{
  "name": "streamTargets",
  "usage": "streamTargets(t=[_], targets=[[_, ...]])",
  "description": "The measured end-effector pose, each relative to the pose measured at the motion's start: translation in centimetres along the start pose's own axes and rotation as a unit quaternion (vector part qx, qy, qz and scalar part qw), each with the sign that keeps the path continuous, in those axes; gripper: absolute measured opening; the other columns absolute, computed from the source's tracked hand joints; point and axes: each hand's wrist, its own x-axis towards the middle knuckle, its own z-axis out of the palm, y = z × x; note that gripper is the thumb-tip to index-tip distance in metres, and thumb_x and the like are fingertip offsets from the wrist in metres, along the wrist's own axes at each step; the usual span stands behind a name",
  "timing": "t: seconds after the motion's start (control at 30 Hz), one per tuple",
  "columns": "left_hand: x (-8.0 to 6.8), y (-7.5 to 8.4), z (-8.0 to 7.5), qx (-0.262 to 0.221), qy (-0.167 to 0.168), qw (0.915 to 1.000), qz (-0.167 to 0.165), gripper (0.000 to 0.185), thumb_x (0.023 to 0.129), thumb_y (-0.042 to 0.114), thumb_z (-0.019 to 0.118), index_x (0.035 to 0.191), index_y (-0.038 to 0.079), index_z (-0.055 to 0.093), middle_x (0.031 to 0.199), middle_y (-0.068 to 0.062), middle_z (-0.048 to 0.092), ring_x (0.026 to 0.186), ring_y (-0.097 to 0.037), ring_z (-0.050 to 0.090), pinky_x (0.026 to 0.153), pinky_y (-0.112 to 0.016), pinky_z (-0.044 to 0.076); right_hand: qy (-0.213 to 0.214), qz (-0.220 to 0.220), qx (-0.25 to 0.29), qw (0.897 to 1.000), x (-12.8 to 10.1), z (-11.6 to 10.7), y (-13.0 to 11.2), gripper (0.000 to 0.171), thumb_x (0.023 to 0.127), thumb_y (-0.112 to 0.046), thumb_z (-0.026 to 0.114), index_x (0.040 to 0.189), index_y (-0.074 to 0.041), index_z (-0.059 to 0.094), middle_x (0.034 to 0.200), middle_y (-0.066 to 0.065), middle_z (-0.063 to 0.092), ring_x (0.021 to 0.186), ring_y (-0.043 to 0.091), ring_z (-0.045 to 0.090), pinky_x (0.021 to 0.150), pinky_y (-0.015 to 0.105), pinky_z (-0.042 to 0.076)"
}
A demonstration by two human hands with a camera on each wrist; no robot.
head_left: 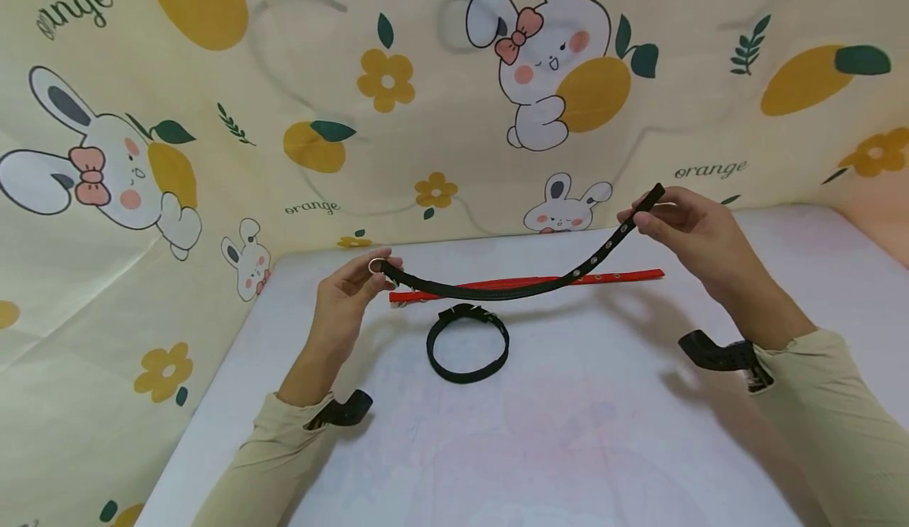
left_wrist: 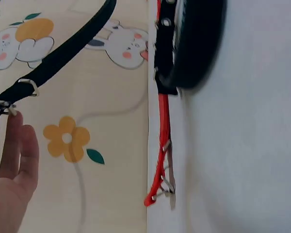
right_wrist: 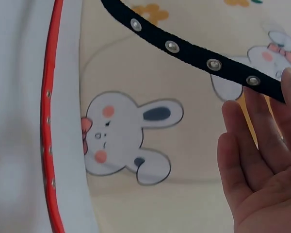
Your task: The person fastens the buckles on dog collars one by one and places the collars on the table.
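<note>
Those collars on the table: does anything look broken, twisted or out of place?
Nothing stands out. The black collar hangs slack between the left hand and right hand; the red collar lies flat and straight, and the buckled black collar sits as a tidy loop.

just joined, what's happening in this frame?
A person holds a black strap collar with metal eyelets stretched in the air between both hands. The left hand pinches the ring and buckle end, the right hand pinches the eyelet end. Below, on the white table, a red strap collar lies flat and a second black collar, closed into a loop, sits nearer the person.
</note>
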Motion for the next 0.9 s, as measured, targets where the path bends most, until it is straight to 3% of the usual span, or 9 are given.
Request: streamTargets(t=[0.17, 0.27, 0.37, 0.5, 0.67, 0.77, 0.9], targets=[[0.2, 0.9, 1.2, -0.031, 0.027, 0.9991, -0.009, 0.042, 0.094, 0.012, 0.063, 0.133, -0.001, 0.058, 0.102, 0.005, 0.075, 0.104, -0.013, 0.068, 0.093, -0.025, 0.054, -0.009, -0.025, 0.06, 0.998, -0.3, 0.6, -1.0, 0.027, 0.096, -0.01, 0.065, 0.122, -0.003, 0.061, 0.102, -0.01, 0.077, 0.107, 0.005, 0.066, 0.091, 0.012, 0.047], [0.4, 1.4, 2.0, -0.072, 0.038, 0.9966, -0.009, 0.037, 0.09, 0.017, 0.069, 0.124, 0.003, 0.063, 0.099, 0.003, 0.076, 0.101, -0.013, 0.07, 0.092, -0.025, 0.054, -0.012, -0.039, 0.067, 0.997, -0.5, 1.0, -1.6, 0.027, 0.096, -0.008, 0.065, 0.123, -0.005, 0.063, 0.1, -0.009, 0.076, 0.104, 0.006, 0.067, 0.091, 0.011, 0.048], [0.5, 1.8, 2.6, -0.1, 0.028, 0.9946, -0.004, 0.031, 0.087, 0.019, 0.071, 0.114, 0.007, 0.064, 0.097, 0.001, 0.076, 0.1, -0.015, 0.07, 0.091, -0.025, 0.053, -0.015, -0.041, 0.07, 0.997, -0.6, 1.6, -1.9, 0.028, 0.096, -0.009, 0.064, 0.125, -0.007, 0.065, 0.099, -0.01, 0.074, 0.1, 0.006, 0.067, 0.091, 0.01, 0.049], [0.7, 2.0, 3.1, -0.095, 0.014, 0.9954, 0.005, 0.03, 0.089, 0.019, 0.068, 0.117, 0.01, 0.067, 0.099, 0.001, 0.075, 0.102, -0.016, 0.068, 0.092, -0.026, 0.052, -0.014, -0.041, 0.1, 0.994, -0.6, 2.4, -2.2, 0.029, 0.096, -0.01, 0.064, 0.124, -0.009, 0.067, 0.096, -0.007, 0.073, 0.096, 0.009, 0.066, 0.091, 0.01, 0.049], [1.1, 2.3, 4.2, -0.078, 0.02, 0.9968, -0.001, 0.039, 0.091, 0.019, 0.067, 0.128, 0.007, 0.067, 0.1, 0.002, 0.073, 0.1, -0.015, 0.068, 0.09, -0.025, 0.052, -0.008, -0.057, 0.153, 0.987, -0.7, 3.4, -2.6, 0.027, 0.096, -0.008, 0.063, 0.123, -0.008, 0.069, 0.098, -0.006, 0.073, 0.092, 0.009, 0.065, 0.092, 0.012, 0.048], [1.2, 2.2, 4.9, -0.066, 0.021, 0.9976, -0.009, 0.036, 0.09, 0.016, 0.068, 0.124, 0.007, 0.068, 0.098, 0.003, 0.074, 0.098, -0.015, 0.07, 0.089, -0.024, 0.053, -0.011, -0.067, 0.127, 0.99, -0.7, 4.3, -2.9, 0.029, 0.097, -0.009, 0.063, 0.125, -0.008, 0.068, 0.102, -0.009, 0.071, 0.09, 0.008, 0.063, 0.089, 0.012, 0.048], [1.2, 1.9, 5.3, -0.048, 0.019, 0.9985, -0.019, 0.03, 0.089, 0.013, 0.069, 0.118, 0.005, 0.07, 0.096, 0.003, 0.075, 0.098, -0.016, 0.07, 0.089, -0.024, 0.054, -0.014, -0.084, 0.038, 0.996, -0.8, 5.6, -3.2, 0.032, 0.098, -0.011, 0.062, 0.129, -0.006, 0.066, 0.103, -0.013, 0.067, 0.088, 0.008, 0.058, 0.079, 0.012, 0.048]])
